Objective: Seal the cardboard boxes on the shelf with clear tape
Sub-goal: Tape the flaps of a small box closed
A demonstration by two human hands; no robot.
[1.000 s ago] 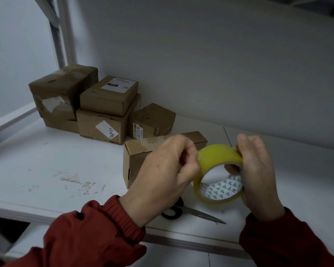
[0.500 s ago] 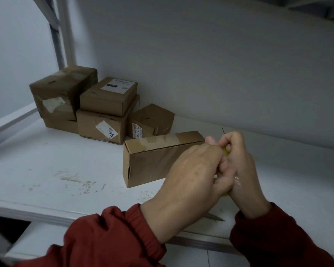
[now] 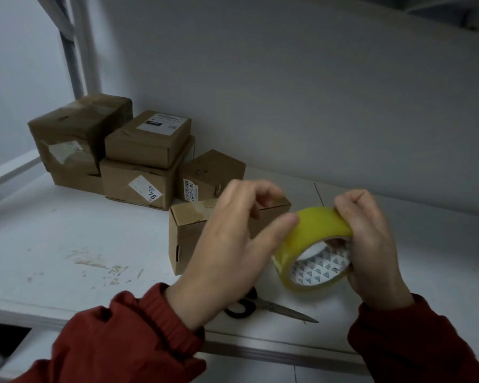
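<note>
Head view: right hand [image 3: 371,244] grips tape roll [image 3: 315,228]; blurred left hand [image 3: 227,244], fingers loose, seemingly thumbs it.

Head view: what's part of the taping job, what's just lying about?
Job: tape roll, gripped by right hand, left hand thumb on it; nearest box; scissors, probably for cutting.
Lying about for now: stacked boxes at the back, untouched; scuff marks on the shelf.
</note>
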